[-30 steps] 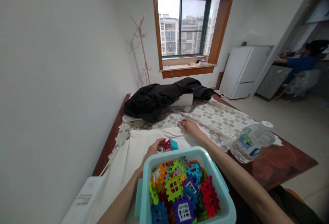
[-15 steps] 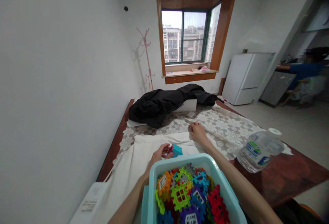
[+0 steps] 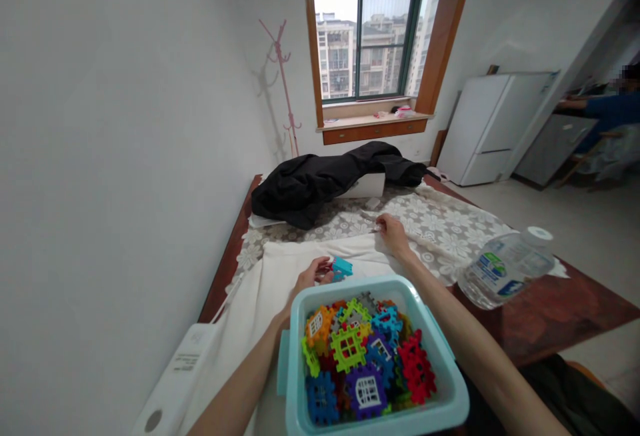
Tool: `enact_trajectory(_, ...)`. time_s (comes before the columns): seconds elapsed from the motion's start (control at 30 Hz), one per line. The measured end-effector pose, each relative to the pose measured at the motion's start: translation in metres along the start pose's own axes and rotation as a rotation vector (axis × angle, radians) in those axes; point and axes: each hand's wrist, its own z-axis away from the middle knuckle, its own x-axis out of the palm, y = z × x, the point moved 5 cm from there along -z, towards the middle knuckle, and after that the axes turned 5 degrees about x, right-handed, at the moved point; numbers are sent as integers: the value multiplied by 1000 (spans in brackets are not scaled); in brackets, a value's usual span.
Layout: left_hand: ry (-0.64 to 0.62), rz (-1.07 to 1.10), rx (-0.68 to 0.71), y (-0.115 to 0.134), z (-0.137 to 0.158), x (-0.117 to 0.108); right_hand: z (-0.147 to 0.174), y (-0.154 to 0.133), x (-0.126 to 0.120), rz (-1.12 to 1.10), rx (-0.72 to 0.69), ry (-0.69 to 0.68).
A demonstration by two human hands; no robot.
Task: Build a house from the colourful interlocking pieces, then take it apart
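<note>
My left hand (image 3: 311, 273) is closed around one end of a small joined block piece, light blue (image 3: 342, 269) with some red at the fingers. It is held just over the white cloth (image 3: 280, 273), behind the tub. Farther forward, my right hand (image 3: 393, 232) has its fingertips pinched together at a raised fold of the grey-and-white floral tablecloth (image 3: 440, 243). What lies between those fingertips is partly hidden. In front of me, between both forearms, stands a light-blue tub (image 3: 295, 356) filled with colourful interlocking plastic blocks (image 3: 349, 349).
A clear plastic bottle (image 3: 503, 269) with a white cap leans beside my right forearm. Black fabric (image 3: 310, 186) covers part of a white box (image 3: 367, 186) at the table's far end. A white device (image 3: 175, 383) lies at left. A person in blue (image 3: 617, 113) sits far right.
The view has tipped downward, showing more of the tub. My right hand has shifted slightly right, its fingers now drawn into a pinch. My left hand keeps the blue piece behind the tub.
</note>
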Motion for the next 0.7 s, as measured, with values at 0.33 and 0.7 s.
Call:
enact_trajectory(0.33,-28,-23,-4,3,1,1,1,3,-9,-47,-75,-12)
enact_trajectory(0.7,-28,-27,-50,27,2,0,4,-10,0,-98,-151,-80)
